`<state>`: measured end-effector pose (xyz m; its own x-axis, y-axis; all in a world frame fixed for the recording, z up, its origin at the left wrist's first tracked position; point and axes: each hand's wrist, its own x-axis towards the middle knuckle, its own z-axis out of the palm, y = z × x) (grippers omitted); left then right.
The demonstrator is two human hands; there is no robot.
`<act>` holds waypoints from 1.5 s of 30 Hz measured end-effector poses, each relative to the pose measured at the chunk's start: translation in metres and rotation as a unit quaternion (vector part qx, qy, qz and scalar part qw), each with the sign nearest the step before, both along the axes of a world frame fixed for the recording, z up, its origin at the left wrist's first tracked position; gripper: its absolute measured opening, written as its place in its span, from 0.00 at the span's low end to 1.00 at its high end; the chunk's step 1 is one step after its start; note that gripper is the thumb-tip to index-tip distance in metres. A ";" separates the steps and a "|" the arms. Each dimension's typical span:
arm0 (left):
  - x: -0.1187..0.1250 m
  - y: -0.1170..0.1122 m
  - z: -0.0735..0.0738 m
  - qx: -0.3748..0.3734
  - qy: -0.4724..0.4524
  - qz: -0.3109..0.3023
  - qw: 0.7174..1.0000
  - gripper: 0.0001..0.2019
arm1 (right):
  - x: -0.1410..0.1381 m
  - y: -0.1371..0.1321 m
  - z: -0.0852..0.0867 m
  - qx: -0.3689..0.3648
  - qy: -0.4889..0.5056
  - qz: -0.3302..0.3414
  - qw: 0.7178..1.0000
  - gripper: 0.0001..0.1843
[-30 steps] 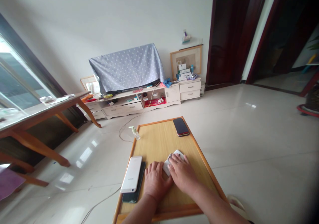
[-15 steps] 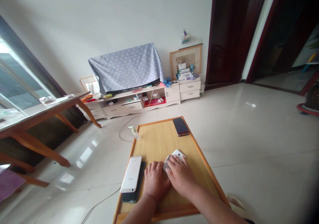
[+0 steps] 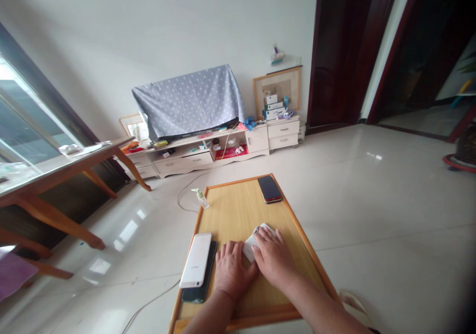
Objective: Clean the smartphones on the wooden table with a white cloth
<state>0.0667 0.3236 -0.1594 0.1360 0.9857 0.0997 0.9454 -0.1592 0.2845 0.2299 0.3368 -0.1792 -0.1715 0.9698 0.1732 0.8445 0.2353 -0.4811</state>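
Over the last moment the right hand (image 3: 273, 257) has crept slightly rightward; its fingers (image 3: 265, 235) now cover more of the far end of the white phone (image 3: 250, 250), leaving less of it showing

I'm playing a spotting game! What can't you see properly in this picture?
In the head view:
The white device: mostly covered by the left hand and right hand.
The dark phone: mostly covered by the white phone on it.
The writing on the white phone: too small to read.
The pale sandal: cut off by the bottom edge.
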 end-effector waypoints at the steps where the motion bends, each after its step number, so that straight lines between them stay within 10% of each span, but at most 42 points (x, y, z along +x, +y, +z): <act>1: 0.000 0.000 -0.001 0.002 -0.001 0.000 1.000 0.21 | -0.001 -0.001 0.000 0.000 0.001 -0.001 1.000 0.25; 13: -0.006 0.001 -0.013 0.027 -0.028 -0.024 0.999 0.30 | -0.002 -0.001 0.001 -0.006 0.013 -0.007 1.000 0.24; 21: -0.013 0.005 -0.026 0.026 -0.029 -0.041 0.998 0.33 | -0.020 -0.022 0.014 0.002 0.060 0.113 0.992 0.22; 29: -0.010 0.002 -0.020 0.020 -0.050 -0.018 0.998 0.39 | 0.003 0.008 0.009 0.004 0.006 -0.006 1.000 0.23; 37: -0.013 0.005 -0.024 0.011 -0.028 -0.028 0.999 0.33 | -0.022 -0.016 0.009 0.003 0.049 0.104 0.993 0.24; 45: -0.008 0.002 -0.018 0.021 -0.031 -0.022 0.999 0.33 | 0.000 0.001 0.007 0.002 -0.008 -0.010 1.000 0.26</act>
<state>0.0584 0.3261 -0.1770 0.1708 0.9738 0.1504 0.9178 -0.2128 0.3352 0.2299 0.3380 -0.1722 -0.1556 0.9722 0.1750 0.8560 0.2211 -0.4673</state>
